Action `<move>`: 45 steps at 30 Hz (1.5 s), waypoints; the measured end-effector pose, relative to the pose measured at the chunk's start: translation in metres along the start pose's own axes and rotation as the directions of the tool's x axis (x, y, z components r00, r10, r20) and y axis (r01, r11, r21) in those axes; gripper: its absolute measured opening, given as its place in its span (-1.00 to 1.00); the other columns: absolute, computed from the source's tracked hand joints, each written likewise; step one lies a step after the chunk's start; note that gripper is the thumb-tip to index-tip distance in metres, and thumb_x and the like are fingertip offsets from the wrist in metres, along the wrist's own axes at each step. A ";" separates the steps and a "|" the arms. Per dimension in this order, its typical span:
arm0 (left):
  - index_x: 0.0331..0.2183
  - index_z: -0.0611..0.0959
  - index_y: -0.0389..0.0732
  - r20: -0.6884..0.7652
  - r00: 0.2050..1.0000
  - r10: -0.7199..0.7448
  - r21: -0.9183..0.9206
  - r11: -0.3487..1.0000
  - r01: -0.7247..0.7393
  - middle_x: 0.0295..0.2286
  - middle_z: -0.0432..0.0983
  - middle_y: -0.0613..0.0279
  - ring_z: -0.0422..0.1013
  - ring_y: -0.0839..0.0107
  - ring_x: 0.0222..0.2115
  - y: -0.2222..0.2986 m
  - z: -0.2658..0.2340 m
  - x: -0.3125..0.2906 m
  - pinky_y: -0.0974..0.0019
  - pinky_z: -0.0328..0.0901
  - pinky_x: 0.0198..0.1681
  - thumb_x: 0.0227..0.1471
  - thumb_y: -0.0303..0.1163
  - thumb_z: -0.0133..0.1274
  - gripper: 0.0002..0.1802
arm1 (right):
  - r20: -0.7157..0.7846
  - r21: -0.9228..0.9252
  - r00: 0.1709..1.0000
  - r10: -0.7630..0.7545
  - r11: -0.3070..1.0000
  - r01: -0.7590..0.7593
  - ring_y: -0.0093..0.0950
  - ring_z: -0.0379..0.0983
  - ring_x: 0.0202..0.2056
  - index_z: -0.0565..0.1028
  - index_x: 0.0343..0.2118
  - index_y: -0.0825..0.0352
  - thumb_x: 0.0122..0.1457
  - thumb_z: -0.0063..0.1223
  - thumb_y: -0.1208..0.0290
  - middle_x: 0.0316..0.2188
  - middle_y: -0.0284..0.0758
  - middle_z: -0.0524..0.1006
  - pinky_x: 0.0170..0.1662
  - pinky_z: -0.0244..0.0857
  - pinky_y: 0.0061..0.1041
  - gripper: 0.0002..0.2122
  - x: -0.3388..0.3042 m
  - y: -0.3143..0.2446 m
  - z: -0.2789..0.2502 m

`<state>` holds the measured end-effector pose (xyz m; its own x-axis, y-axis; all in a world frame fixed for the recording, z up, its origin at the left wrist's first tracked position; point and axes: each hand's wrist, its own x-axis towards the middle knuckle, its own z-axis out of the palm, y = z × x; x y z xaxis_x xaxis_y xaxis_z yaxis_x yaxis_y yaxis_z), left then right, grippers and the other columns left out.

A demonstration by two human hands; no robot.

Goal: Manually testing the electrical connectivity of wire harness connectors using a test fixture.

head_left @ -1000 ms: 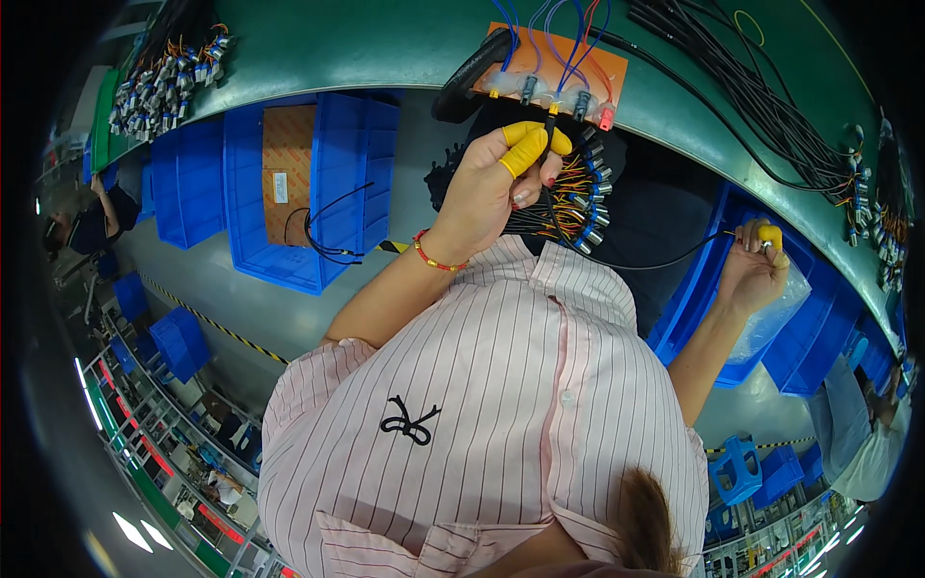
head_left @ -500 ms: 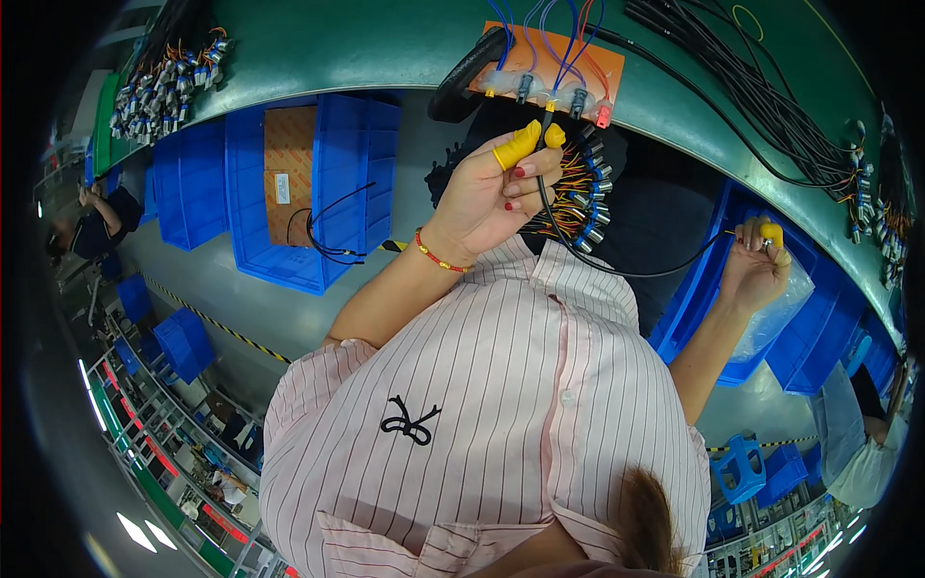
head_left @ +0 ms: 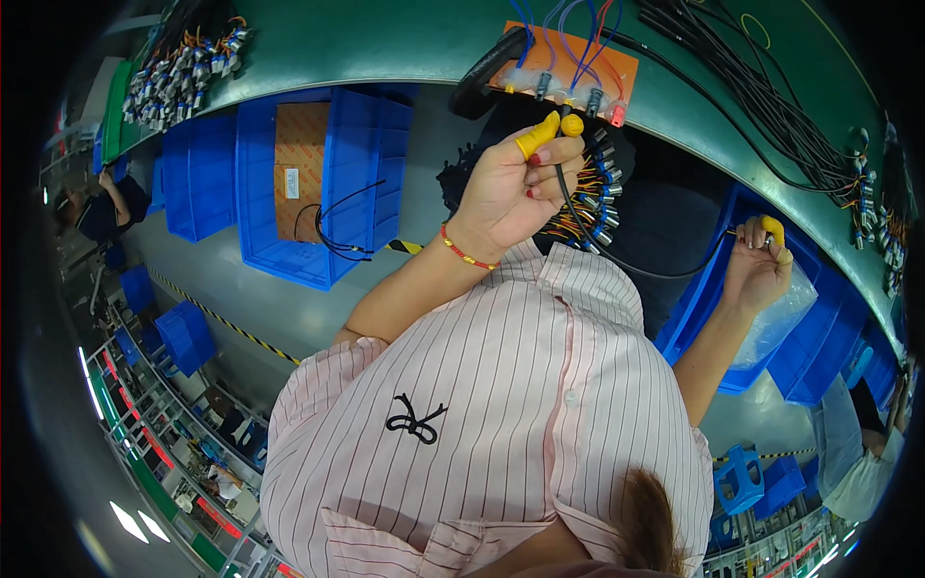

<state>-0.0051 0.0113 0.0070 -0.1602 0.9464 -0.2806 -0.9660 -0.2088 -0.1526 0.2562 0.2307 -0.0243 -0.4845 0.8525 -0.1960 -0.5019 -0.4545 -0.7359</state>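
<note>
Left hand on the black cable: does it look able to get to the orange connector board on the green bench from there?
Probably yes. The left hand pinches the black cable just below the orange connector board, and nothing lies between them; the bench edge is open there.

I see bright, even overhead light, soft shadows, mild glare on the green bench (head_left: 405, 43); fisheye bending and black vignette at the rim, where detail perhaps blurs.

the black cable (head_left: 617, 252) vanishes inside the left hand (head_left: 515, 188); its far end hides in the right hand (head_left: 756, 270).
</note>
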 end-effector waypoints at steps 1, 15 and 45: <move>-0.25 0.35 -0.28 0.006 1.000 0.013 0.027 1.000 -0.014 -0.58 0.12 0.44 -0.02 0.68 -0.65 0.001 -0.001 0.001 0.60 -0.06 -0.66 0.25 -0.37 -0.22 -0.83 | -0.014 -0.001 1.000 -0.004 1.000 0.004 -0.49 0.09 -0.47 0.45 -0.37 0.53 -0.02 -0.14 0.39 -0.59 -0.30 0.25 -0.31 0.00 -0.52 -0.73 -0.001 0.000 0.004; -0.27 0.52 -0.27 -0.126 0.964 0.233 0.786 0.617 -0.046 -0.65 0.32 0.39 0.10 0.74 -0.75 0.004 0.022 0.000 0.63 0.07 -0.71 0.26 -0.22 -0.17 -0.69 | -0.066 -0.005 0.992 -0.109 0.994 0.108 -0.56 0.04 -0.53 0.25 -0.57 0.34 0.03 -0.17 0.39 -0.61 -0.35 0.18 -0.39 -0.04 -0.55 -0.85 -0.017 -0.021 0.005; 0.14 0.26 -0.39 0.336 0.911 0.239 0.911 0.163 -0.379 0.11 0.21 -0.06 0.25 0.16 0.11 -0.032 0.073 0.070 0.14 0.23 0.14 0.15 -0.57 -0.18 -0.51 | 0.152 0.179 0.935 -0.320 0.939 0.293 -0.42 0.09 -0.46 0.38 -0.37 0.59 -0.17 -0.18 0.44 -0.56 -0.22 0.22 -0.21 0.01 -0.38 -0.68 0.139 -0.161 -0.057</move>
<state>-0.0006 0.1020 0.0616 -0.4449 0.8952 0.0267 -0.2817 -0.1682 0.9446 0.3106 0.4368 0.0300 -0.4011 0.9036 0.1505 -0.7412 -0.2236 -0.6329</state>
